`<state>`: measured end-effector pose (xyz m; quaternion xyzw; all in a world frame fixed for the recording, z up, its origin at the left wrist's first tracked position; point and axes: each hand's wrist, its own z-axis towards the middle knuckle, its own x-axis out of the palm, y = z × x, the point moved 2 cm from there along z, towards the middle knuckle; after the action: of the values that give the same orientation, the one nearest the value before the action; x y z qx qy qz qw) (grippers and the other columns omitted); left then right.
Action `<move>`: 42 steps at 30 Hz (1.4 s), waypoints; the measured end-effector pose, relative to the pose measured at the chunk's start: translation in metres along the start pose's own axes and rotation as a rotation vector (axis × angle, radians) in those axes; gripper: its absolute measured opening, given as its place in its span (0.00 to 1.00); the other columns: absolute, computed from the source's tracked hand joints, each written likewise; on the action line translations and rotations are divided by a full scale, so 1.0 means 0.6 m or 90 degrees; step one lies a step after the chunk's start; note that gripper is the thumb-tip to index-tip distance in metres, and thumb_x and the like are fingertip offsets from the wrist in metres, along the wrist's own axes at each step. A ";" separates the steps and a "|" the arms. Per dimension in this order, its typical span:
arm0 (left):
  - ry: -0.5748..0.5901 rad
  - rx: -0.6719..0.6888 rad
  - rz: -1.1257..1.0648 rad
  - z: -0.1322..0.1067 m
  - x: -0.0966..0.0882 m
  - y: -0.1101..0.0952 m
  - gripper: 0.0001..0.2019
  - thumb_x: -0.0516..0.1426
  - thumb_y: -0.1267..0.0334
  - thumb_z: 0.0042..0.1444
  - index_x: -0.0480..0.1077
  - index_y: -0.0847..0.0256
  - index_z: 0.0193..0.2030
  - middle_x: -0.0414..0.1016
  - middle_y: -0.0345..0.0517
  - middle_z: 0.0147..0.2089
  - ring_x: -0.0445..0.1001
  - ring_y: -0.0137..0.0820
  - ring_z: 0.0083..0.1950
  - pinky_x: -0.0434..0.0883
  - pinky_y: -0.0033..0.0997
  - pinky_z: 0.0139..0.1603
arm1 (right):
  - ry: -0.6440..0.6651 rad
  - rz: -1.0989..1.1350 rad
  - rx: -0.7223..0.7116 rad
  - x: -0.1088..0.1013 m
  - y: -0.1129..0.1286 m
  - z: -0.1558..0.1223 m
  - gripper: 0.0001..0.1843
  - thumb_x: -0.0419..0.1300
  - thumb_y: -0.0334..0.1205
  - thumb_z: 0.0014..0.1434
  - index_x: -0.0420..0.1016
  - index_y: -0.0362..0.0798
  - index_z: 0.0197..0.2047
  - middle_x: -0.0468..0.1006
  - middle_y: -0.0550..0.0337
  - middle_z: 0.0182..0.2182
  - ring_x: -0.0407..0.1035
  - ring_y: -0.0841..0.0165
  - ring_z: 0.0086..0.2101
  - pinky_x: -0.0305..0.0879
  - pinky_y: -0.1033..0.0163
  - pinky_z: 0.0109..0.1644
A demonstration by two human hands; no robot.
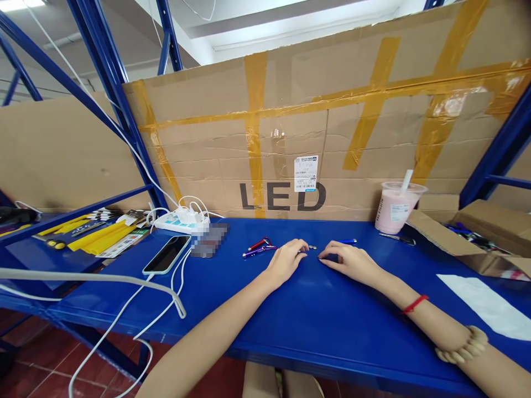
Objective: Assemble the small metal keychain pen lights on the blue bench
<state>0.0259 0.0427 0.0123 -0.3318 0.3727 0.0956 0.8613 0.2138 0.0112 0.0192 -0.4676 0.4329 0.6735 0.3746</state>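
My left hand (290, 258) rests on the blue table (282, 315), its fingers curled and thumb drawn in; whatever they hold, if anything, is hidden. Just beyond its fingertips lie a few tiny silvery discs (312, 247), like button cells. Across a small gap, my right hand (350, 262) pinches thumb and forefinger together over the tabletop, with a tiny dark spot at the tips too small to name. Behind the right hand lies a blue pen-shaped tube (347, 241), partly covered. Left of my left hand are a purple metal tube (260, 251) and a red one (259, 243) with clips.
A phone (168, 255) and a white power strip (178, 221) with trailing cables lie left. A pink drink cup (398, 207), a dark slim tool (397, 239), an open cardboard box (446, 235) and white paper (485, 304) are right. A tall cardboard sheet (199, 166) stands behind.
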 end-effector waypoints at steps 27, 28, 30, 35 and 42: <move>-0.027 0.050 -0.011 0.002 -0.001 -0.005 0.08 0.53 0.62 0.59 0.70 0.61 0.40 0.73 0.38 0.43 0.65 0.28 0.43 0.63 0.25 0.46 | -0.145 0.058 -0.006 -0.007 0.012 0.000 0.10 0.57 0.48 0.57 0.74 0.52 0.34 0.74 0.68 0.35 0.65 0.77 0.25 0.58 0.67 0.30; -0.024 0.057 -0.019 0.002 0.000 -0.003 0.07 0.53 0.62 0.58 0.70 0.61 0.39 0.73 0.38 0.42 0.65 0.27 0.43 0.63 0.25 0.46 | -0.215 0.070 -0.024 -0.014 0.017 -0.003 0.11 0.56 0.48 0.58 0.74 0.51 0.35 0.74 0.67 0.35 0.64 0.78 0.24 0.59 0.68 0.29; -0.024 0.074 -0.030 0.002 0.002 -0.001 0.07 0.56 0.62 0.56 0.71 0.62 0.36 0.73 0.38 0.40 0.66 0.27 0.41 0.62 0.24 0.44 | -0.361 0.092 -0.080 -0.026 0.030 -0.012 0.11 0.56 0.47 0.59 0.73 0.49 0.35 0.74 0.65 0.36 0.64 0.79 0.24 0.60 0.70 0.29; -0.005 0.080 -0.052 0.004 0.003 0.003 0.09 0.57 0.60 0.55 0.72 0.64 0.33 0.72 0.41 0.33 0.67 0.27 0.36 0.62 0.24 0.39 | -0.438 0.013 -0.267 -0.027 0.062 -0.023 0.06 0.56 0.39 0.60 0.73 0.47 0.36 0.73 0.63 0.36 0.65 0.81 0.25 0.60 0.74 0.28; 0.041 0.078 -0.077 0.004 0.007 0.004 0.15 0.56 0.53 0.54 0.71 0.66 0.31 0.69 0.42 0.29 0.66 0.25 0.31 0.60 0.23 0.32 | -0.407 -0.026 -0.295 -0.011 0.062 -0.016 0.07 0.56 0.39 0.60 0.74 0.48 0.36 0.74 0.63 0.36 0.67 0.81 0.27 0.59 0.74 0.27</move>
<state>0.0291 0.0458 0.0093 -0.3034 0.3849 0.0100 0.8716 0.1848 -0.0111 0.0326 -0.3147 0.1217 0.8576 0.3883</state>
